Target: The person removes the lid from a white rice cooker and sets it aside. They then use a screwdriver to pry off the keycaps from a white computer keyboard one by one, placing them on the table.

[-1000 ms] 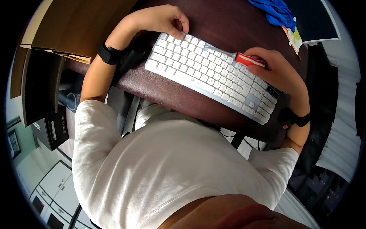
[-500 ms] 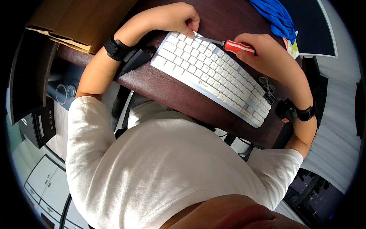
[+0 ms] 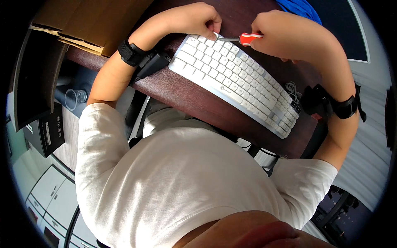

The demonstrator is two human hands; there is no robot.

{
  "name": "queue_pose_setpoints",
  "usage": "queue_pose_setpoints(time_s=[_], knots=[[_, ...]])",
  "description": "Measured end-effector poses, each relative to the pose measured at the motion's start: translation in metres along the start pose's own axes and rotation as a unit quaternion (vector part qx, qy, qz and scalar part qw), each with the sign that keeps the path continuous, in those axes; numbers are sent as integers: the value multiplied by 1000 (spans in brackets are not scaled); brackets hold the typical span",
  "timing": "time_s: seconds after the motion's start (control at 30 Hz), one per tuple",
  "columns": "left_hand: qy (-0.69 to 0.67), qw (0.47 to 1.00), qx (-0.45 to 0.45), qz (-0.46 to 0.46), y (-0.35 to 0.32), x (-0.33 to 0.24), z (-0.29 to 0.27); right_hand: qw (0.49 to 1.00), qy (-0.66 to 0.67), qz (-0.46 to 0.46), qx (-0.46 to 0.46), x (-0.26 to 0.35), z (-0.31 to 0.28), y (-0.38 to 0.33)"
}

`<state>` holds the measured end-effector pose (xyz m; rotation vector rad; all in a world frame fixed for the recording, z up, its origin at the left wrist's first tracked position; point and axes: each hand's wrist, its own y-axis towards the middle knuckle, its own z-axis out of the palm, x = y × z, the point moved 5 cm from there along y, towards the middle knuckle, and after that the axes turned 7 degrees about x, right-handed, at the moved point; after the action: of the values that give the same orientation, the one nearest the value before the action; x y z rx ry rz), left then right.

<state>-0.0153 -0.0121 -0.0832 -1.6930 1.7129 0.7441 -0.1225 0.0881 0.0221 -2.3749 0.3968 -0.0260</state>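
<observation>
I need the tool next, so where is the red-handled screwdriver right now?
In the head view the screwdriver is top centre, held in the right hand, its tip meeting the left hand at the far corner of the white keyboard.

I take this for an office, seen from above a seated person. A dark wooden desk (image 3: 194,97) carries a white keyboard (image 3: 235,80) with a coiled cable (image 3: 292,88) just beside its far end. A monitor (image 3: 347,33) shows at the upper right edge. To the left I see a cardboard box (image 3: 95,20) on the desk and a black box (image 3: 47,134) lower down, with white cabinets (image 3: 49,194) on the floor.
</observation>
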Motion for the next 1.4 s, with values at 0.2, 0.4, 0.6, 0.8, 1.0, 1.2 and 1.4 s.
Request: queue_pose_setpoints(time_s=[0.2, 0.4, 0.6, 0.8, 1.0, 1.2, 1.4], knots=[[0, 1000, 0, 4, 4, -5, -1, 983, -155, -31, 90, 51, -43, -34], [-1, 1000, -8, 2, -1, -3, -2, 978, -168, -123, 28, 44, -50, -36], [4, 1000, -18, -2, -3, -5, -3, 985, -43, -165, -16, -18, -19, 3], [23, 999, -28, -7, -3, -7, -3, 962, -11, -267, -59, -31, -6, 12], [35, 998, -50, 0, -5, -2, -2, 952, 35, -305, 3, -41, -5, 33], [15, 999, -49, -12, -6, -4, -3, 939, 100, -324, 59, -62, 6, 71], [-25, 998, -48, -9, -4, 2, -1, 941, 98, -310, 89, -67, 21, 99]])
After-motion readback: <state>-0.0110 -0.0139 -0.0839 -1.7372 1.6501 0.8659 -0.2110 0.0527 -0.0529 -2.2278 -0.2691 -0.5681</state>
